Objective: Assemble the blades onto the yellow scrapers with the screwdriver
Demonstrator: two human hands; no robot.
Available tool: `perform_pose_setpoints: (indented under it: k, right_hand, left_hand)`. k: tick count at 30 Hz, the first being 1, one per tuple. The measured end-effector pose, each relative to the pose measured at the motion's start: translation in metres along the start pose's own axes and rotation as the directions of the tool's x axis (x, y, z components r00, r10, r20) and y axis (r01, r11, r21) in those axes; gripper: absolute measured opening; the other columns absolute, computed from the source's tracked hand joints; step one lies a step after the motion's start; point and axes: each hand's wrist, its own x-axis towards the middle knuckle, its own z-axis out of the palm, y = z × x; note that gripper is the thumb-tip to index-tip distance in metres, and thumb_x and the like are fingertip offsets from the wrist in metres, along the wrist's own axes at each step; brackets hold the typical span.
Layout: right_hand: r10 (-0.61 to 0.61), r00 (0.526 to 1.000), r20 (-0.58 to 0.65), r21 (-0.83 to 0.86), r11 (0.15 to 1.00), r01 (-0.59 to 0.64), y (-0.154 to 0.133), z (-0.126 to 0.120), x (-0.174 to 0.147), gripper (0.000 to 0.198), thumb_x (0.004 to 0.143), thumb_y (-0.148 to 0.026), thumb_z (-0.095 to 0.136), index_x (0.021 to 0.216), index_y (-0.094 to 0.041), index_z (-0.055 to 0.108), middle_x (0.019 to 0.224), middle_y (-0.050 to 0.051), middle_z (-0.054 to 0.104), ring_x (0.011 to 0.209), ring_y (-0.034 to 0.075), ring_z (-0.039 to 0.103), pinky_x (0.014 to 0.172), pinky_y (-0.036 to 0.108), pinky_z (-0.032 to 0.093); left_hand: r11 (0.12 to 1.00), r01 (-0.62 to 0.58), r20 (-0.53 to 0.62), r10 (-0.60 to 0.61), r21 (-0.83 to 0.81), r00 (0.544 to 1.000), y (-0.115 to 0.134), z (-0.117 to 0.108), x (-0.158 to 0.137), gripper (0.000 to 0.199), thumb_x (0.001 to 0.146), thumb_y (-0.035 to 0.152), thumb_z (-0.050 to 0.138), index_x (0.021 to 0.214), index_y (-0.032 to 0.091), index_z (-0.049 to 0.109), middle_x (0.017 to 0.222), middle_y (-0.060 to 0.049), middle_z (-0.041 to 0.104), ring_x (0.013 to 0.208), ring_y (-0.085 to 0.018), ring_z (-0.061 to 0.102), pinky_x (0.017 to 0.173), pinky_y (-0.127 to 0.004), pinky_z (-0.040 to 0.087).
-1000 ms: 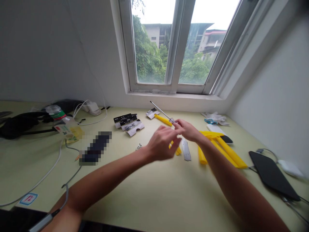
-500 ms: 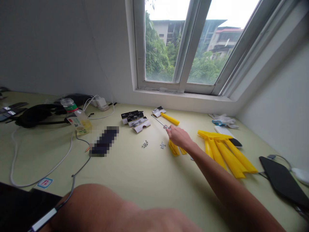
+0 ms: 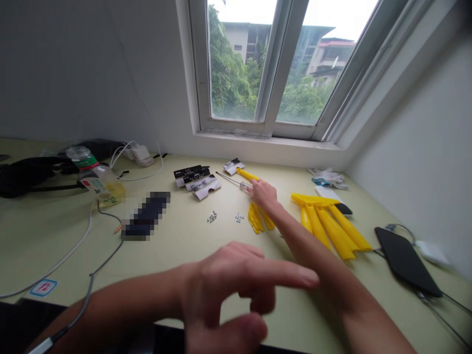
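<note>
My right hand reaches to the far middle of the table, its fingers closed at the handle end of a screwdriver. The screwdriver has a clear handle, and its thin metal shaft points to the far left. Just behind it lies a yellow rod, whose near end the hand covers. My left hand is in the foreground, slightly blurred and holding nothing. Its index finger stretches right, the other fingers curl, and the thumb stands apart. Two small piles of metal screws and nuts lie between the hands.
Yellow slotted pieces lie below my right wrist. A larger yellow fan-shaped part rests to the right. Folded black and white cards, a bottle, white gloves, a black phone-like slab and cables surround the work area.
My left hand has risen into view, its index finger now extended. The screwdriver has shifted slightly left, with more of its handle showing. My right hand now covers the yellow rod's near end.
</note>
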Motion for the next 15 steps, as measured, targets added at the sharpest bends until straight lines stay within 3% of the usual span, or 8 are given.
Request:
perform_pose_setpoints:
  k: [2,5,8,11,15]
  right_hand:
    - [0.016,0.999,-0.029,-0.032,0.999,-0.017,0.014,-0.012,-0.016,0.039,0.097,-0.047,0.035,0.119,-0.022,0.056,0.117,0.012,0.064,0.102,0.024,0.061,0.071,0.029,0.044]
    - [0.096,0.995,-0.034,-0.083,0.992,-0.098,0.054,-0.036,-0.047,0.037,0.098,-0.043,0.033,0.116,-0.022,0.058,0.116,0.012,0.066,0.100,0.025,0.063,0.074,0.032,0.044]
    - [0.249,0.969,0.000,-0.147,0.958,-0.246,0.102,-0.050,-0.077,0.035,0.094,-0.042,0.041,0.105,-0.017,0.062,0.107,0.017,0.069,0.097,0.032,0.065,0.072,0.038,0.046]
    - [0.370,0.918,0.142,-0.204,0.919,-0.339,0.131,-0.044,-0.094,0.043,0.090,-0.051,0.043,0.101,-0.014,0.063,0.105,0.019,0.069,0.097,0.036,0.066,0.070,0.040,0.046]
    - [0.344,0.921,0.182,-0.193,0.931,-0.310,0.140,-0.035,-0.097,0.037,0.092,-0.043,0.041,0.099,-0.013,0.062,0.104,0.018,0.070,0.099,0.032,0.066,0.073,0.037,0.045]
  left_hand:
    - [0.999,-0.018,0.019,0.018,0.046,1.000,-0.021,-0.004,-0.001,0.056,0.085,0.020,0.048,0.141,0.022,0.044,0.070,-0.003,0.060,0.056,-0.016,0.053,0.064,-0.033,0.046]
    - [0.956,0.180,-0.047,-0.174,0.232,0.984,-0.059,-0.018,-0.014,0.038,0.089,0.017,0.048,0.126,0.018,0.058,0.062,0.001,0.050,0.052,-0.013,0.043,0.057,-0.028,0.040]
    - [0.890,0.378,-0.194,-0.336,0.254,0.922,-0.089,-0.031,-0.030,0.026,0.094,0.021,0.044,0.111,0.016,0.063,0.057,0.004,0.042,0.049,-0.010,0.036,0.052,-0.025,0.032]
    - [0.859,0.462,-0.286,-0.396,0.220,0.873,-0.103,-0.033,-0.037,0.024,0.095,0.025,0.044,0.105,0.015,0.064,0.058,0.005,0.039,0.050,-0.009,0.035,0.051,-0.024,0.030]
    - [0.841,0.514,-0.333,-0.443,0.167,0.832,-0.107,-0.030,-0.037,0.026,0.095,0.030,0.045,0.100,0.014,0.065,0.057,0.004,0.041,0.051,-0.009,0.036,0.051,-0.024,0.030]
